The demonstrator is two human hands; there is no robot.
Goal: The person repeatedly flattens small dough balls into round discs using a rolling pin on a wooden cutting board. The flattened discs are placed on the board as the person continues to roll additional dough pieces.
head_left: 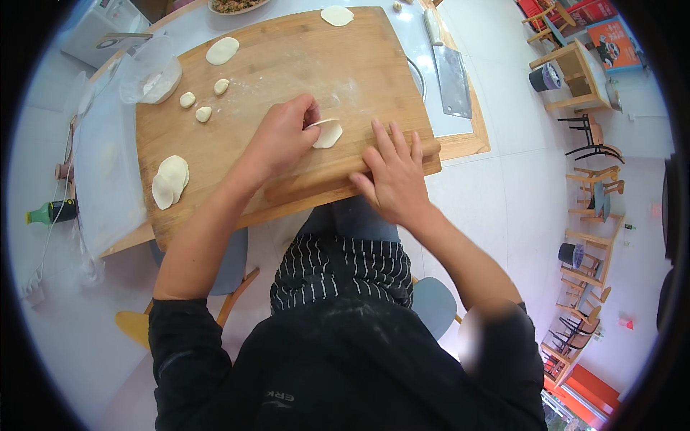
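Between the fingertips of my left hand (285,129) is the edge of a thin round dough wrapper (329,133), partly lifted from the wooden board (291,59). My right hand (396,175) lies with spread fingers on a wooden rolling pin (318,175) along the board's near edge. Three small dough balls sit to the left, one of them a dough ball (203,114). Overlapping dough wrappers (171,180) lie at the board's left side. Single wrappers rest farther off: one wrapper (222,51) at upper left, another wrapper (337,15) at the far edge.
Right of the board lies a cleaver (452,78) with a white handle. A clear plastic tub of flour (156,81) stands at the left, and a bowl of chopped filling (234,5) at the far side. A green bottle (51,211) is at far left. Chairs (434,307) flank me.
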